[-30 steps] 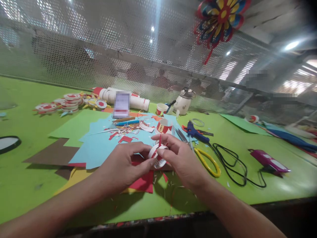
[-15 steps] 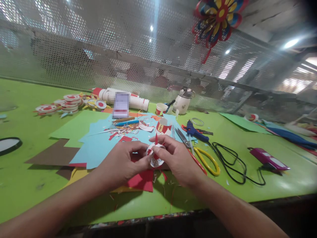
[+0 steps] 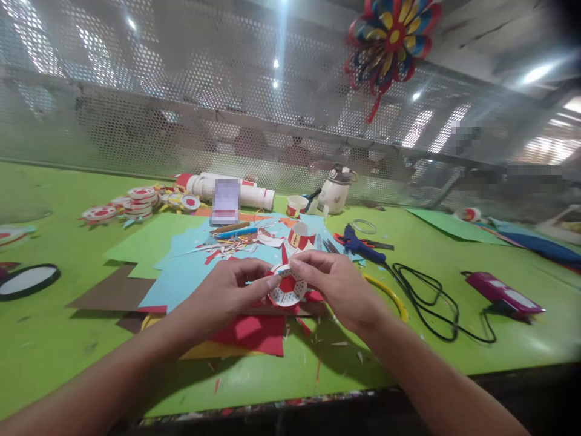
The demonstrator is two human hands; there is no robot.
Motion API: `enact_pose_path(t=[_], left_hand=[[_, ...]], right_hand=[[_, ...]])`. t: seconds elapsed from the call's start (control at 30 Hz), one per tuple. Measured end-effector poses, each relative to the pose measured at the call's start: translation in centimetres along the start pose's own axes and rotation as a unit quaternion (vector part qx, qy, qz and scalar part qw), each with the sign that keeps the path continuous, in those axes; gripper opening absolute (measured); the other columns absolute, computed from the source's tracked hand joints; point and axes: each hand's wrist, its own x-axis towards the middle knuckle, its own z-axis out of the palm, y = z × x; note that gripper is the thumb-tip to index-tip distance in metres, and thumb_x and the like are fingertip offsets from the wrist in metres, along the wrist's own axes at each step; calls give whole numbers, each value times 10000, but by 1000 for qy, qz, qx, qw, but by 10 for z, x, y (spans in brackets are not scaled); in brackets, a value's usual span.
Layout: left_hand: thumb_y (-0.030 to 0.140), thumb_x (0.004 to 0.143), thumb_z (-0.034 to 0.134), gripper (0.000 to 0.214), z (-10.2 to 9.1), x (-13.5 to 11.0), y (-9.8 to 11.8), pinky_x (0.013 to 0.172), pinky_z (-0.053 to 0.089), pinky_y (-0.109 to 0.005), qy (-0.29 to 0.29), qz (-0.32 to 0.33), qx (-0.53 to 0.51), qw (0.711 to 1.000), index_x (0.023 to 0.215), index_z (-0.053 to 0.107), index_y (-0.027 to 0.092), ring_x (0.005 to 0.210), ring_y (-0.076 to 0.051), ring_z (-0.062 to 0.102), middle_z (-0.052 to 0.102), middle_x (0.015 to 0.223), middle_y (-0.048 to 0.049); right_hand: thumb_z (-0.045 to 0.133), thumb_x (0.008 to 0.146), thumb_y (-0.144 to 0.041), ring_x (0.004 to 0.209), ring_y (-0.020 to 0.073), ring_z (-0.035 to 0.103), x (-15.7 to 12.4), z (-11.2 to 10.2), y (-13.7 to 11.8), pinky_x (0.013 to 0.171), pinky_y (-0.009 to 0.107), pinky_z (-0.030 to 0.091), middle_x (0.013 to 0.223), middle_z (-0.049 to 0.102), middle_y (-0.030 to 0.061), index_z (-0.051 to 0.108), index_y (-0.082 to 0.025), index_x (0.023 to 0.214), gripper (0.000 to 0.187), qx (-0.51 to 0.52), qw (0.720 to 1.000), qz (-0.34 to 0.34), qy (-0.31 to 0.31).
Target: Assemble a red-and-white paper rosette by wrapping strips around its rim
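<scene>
1. A paper disc (image 3: 288,284) is held before a cup (image 3: 299,238).
2. Right of the cup, a glue gun (image 3: 363,247) is laid.
3. Left, behind paper sheets (image 3: 172,284), other discs (image 3: 137,207) are stacked.

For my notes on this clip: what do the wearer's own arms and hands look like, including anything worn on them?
The left hand and right hand are ungloved, with no ring visible. The left forearm and right forearm are bare as far as the picture shows: no sleeve, watch, bracelet or cable shows on either.
</scene>
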Motion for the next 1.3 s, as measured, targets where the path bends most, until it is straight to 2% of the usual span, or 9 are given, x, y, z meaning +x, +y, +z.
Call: enact_pose_path(t=[0.17, 0.37, 0.5, 0.57, 0.63, 0.73, 0.9, 1.13, 1.3], left_hand=[[434, 797, 717, 265, 1, -1, 0, 666, 507, -204, -15, -30, -61, 998, 775, 728, 170, 692, -110, 592, 668, 746, 6], [427, 771, 756, 258, 3, -1, -3, 722, 525, -237, -19, -62, -106, 992, 792, 756, 170, 700, -125, 623, 709, 758, -11], [376, 818, 727, 217, 1, -1, -7, 800, 531, -300, -47, -82, -187, 978, 897, 761, 177, 752, -154, 654, 727, 825, -38], [362, 844, 704, 226, -1, 0, -9, 795, 527, -301, -65, -85, -215, 971, 942, 760, 166, 774, -163, 660, 728, 851, -61], [360, 850, 698, 241, -2, 1, -10, 739, 520, -274, -69, -85, -212, 971, 919, 762, 138, 739, -155, 643, 712, 805, -70], [340, 844, 708, 227, -3, 2, -12, 686, 498, -245, -80, -84, -205, 972, 885, 762, 124, 698, -134, 606, 692, 775, -64], [308, 851, 706, 202, 0, 0, -8, 729, 488, -226, -101, -91, -193, 972, 889, 772, 120, 733, -122, 604, 700, 806, -62], [280, 825, 732, 177, 1, -1, -5, 805, 492, -235, -99, -96, -213, 967, 922, 781, 140, 812, -143, 633, 729, 843, -67], [284, 805, 750, 151, 1, -1, -6, 732, 483, -217, -94, -110, -208, 968, 850, 775, 142, 724, -121, 605, 712, 793, -46]], right_hand=[[765, 731, -455, 570, 68, 486, -2, 4, -2, 544, 205, 408, 679, 607, -6, 691, -125, 800, 346, -3, 1000, -6, 12], [776, 714, -486, 603, 94, 533, -3, 8, 1, 529, 216, 429, 716, 618, -5, 660, -166, 808, 354, 8, 998, 59, 26], [739, 723, -562, 617, 118, 555, 0, 5, 1, 562, 258, 461, 716, 630, 9, 664, -161, 802, 416, 11, 999, 51, 13], [704, 736, -607, 632, 123, 554, 3, -1, -1, 606, 278, 465, 709, 627, 18, 677, -149, 784, 461, -11, 1000, 15, 20], [695, 744, -611, 651, 121, 550, 6, -8, -3, 645, 282, 453, 712, 631, 28, 694, -135, 783, 477, -42, 998, -23, 30], [734, 732, -555, 622, 107, 518, 8, -16, -6, 625, 273, 421, 701, 623, 28, 695, -127, 764, 431, -67, 998, -9, -8], [804, 667, -470, 582, 95, 479, 6, -15, -5, 583, 258, 398, 632, 582, -4, 673, -149, 673, 346, -62, 997, 27, -31], [796, 661, -400, 573, 94, 473, 7, -14, -1, 561, 254, 372, 610, 570, -14, 678, -155, 633, 274, -63, 997, -12, -34], [769, 685, -381, 574, 99, 477, 7, -16, -4, 563, 253, 377, 603, 594, 1, 701, -156, 605, 248, -86, 995, -17, -41]])
